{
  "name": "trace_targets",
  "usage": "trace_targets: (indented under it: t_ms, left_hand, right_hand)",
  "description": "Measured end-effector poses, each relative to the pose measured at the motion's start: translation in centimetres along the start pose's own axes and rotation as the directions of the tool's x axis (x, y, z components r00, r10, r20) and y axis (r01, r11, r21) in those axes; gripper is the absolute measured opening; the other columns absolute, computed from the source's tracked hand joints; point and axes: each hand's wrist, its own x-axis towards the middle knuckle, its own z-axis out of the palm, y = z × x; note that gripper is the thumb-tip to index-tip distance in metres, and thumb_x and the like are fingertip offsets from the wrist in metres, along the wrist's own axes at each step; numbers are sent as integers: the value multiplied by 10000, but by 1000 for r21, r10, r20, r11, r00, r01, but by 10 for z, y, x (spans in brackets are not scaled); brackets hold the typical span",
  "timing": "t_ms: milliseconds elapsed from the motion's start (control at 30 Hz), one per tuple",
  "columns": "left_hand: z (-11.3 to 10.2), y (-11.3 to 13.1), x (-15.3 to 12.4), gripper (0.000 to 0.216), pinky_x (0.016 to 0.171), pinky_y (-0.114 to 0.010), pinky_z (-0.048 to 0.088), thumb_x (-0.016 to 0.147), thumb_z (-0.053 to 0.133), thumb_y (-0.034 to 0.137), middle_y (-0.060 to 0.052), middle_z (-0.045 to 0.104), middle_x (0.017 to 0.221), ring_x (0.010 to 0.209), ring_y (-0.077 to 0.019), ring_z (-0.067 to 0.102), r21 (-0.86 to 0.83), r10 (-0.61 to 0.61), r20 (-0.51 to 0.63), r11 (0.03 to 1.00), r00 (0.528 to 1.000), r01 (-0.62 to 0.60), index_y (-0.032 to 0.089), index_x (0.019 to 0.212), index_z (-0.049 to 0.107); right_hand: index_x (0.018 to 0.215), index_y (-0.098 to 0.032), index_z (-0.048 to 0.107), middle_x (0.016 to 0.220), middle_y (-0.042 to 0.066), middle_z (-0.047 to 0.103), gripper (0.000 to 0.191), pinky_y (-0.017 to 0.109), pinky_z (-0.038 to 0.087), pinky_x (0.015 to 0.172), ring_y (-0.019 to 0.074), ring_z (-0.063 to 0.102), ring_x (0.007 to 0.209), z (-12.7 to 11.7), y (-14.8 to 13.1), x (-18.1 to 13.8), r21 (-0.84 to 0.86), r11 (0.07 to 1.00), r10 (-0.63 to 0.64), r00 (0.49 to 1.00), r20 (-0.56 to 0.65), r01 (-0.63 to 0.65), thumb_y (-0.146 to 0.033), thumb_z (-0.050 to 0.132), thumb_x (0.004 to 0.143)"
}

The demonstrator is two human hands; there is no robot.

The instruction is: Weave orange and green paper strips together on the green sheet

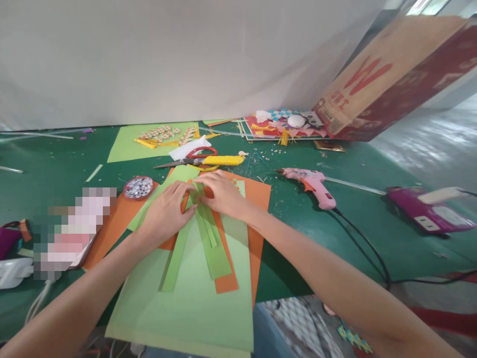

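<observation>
My left hand (167,206) and my right hand (222,195) meet over a stack of paper, fingers pinched around the upper end of a green paper strip (218,258). A narrower folded strip lies along it. Just left, another green strip (172,271) slants down from under the fingers. An orange paper strip (227,284) pokes out beneath on the right. Below them are light green sheets (186,318) and orange sheets (262,209). Exactly how the fingertips grip the strip ends is partly hidden.
Scissors (179,162) and a yellow-handled tool (223,160) lie beyond my hands. A pink glue gun (309,184) with a cord rests right. Left are a round container of small pieces (138,188) and a blurred phone (78,233). A paper bag (357,94) stands back right.
</observation>
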Motion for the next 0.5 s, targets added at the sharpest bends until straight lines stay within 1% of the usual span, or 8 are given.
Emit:
trace_targets:
  t_ms: [133,233,300,400,500]
  left_hand:
    - [1,0,0,194,800,-370,486,833,480,204,-72,599,1053,961,-241,590,-10,-7,-16,1000,1000,7,200,1017,538]
    - [2,-2,0,216,815,-368,482,848,456,195,-75,600,1067,964,-235,585,-18,-2,-25,1000,1000,2,197,1044,547]
    - [4,-4,1,210,840,-366,474,850,455,190,-76,606,1051,981,-233,575,-29,44,-38,999,998,-45,197,1027,568]
    - [5,-6,1,207,861,-356,466,847,461,173,-76,605,1008,994,-232,556,-23,155,-55,987,986,-156,206,974,621]
    - [5,-7,2,269,871,-348,459,848,429,130,-68,602,1003,993,-219,548,-11,233,-57,972,971,-234,224,960,655]
  right_hand:
    - [1174,-183,627,1170,88,627,328,417,398,932,266,491,1083,-4,2,0,-12,999,33,999,-27,-33,-294,513,887]
    - [1198,-157,608,1205,99,613,349,415,396,933,273,477,1103,-6,3,1,-27,998,62,998,-15,-63,-290,506,891]
    - [1207,-170,604,1218,99,602,365,434,384,946,282,467,1102,-5,3,1,-51,998,26,999,20,-25,-275,547,862]
    - [1212,-182,604,1195,103,599,381,431,386,937,278,459,1071,-2,3,1,-59,998,-26,998,49,29,-223,566,835]
    - [1212,-184,604,1142,105,594,399,401,393,919,261,452,1058,-2,2,2,-24,999,-23,999,49,24,-156,558,817]
